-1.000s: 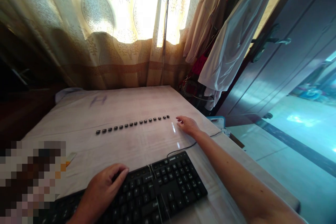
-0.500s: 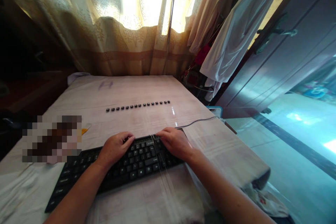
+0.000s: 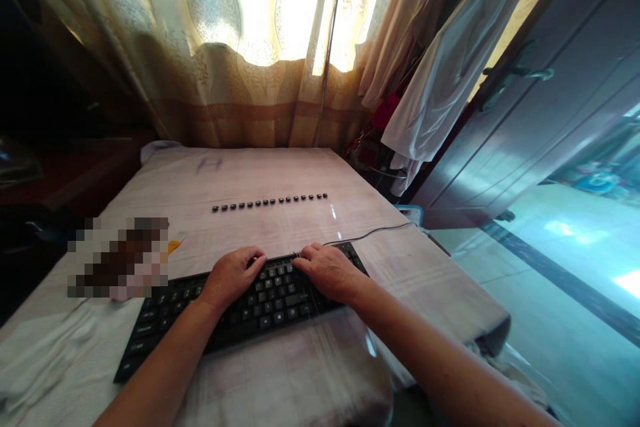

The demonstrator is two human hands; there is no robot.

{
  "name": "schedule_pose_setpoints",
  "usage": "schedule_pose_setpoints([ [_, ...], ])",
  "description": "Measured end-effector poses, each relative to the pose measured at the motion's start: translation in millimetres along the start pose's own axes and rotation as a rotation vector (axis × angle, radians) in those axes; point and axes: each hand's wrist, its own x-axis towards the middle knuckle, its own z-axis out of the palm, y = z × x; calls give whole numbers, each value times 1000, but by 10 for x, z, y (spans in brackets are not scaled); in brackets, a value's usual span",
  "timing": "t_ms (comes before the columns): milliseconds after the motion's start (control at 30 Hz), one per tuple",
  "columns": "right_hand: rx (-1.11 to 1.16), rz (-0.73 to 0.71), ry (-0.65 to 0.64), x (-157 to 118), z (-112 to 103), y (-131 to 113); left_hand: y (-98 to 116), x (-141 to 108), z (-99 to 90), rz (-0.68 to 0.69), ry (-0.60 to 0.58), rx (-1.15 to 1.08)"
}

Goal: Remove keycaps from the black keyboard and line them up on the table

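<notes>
A black keyboard (image 3: 240, 330) lies at a slant on the cloth-covered table, near its front edge. My left hand (image 3: 233, 277) rests over its middle, fingers curled at the far edge and thumb close to the index finger, gripping the board. Over the right part of the keys, my right hand (image 3: 327, 270) is closed with fingertips pinched on a thin wire tool (image 3: 296, 255), which looks like a wire keycap puller. Its fine wires show faintly, and most of it is hidden by the hand. Beyond the keyboard, several small black keycaps (image 3: 265, 202) stand in a row.
The keyboard's cable (image 3: 370, 235) runs off to the table's right edge. A blurred-out item (image 3: 120, 260) lies at the left. Curtains (image 3: 250, 100) hang behind the table (image 3: 270, 170), clothes (image 3: 425, 93) to the right, beside a door (image 3: 500, 127) with a handle.
The view has shifted slightly, so the table and keyboard appear a little further right. Both hands stay on the keyboard; the right fingertips sit slightly nearer its far edge.
</notes>
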Motion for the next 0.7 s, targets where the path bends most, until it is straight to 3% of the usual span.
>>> schedule_pose_setpoints([
  [300, -54, -68, 45, -80, 33, 90, 0, -12, 1, 0, -11, 17],
  [400, 54, -82, 192, -130, 121, 154, -8, -8, 11, -9, -14, 6],
  [533, 395, 127, 534, -220, 289, 277, -34, -2, 32, -8, 1, 6],
  [633, 687, 416, 675, -253, 357, 371, -37, 1, 32, 2, 8, 2],
  [700, 1034, 603, 763, -234, 364, 425, -32, 2, 26, 11, 12, -2],
])
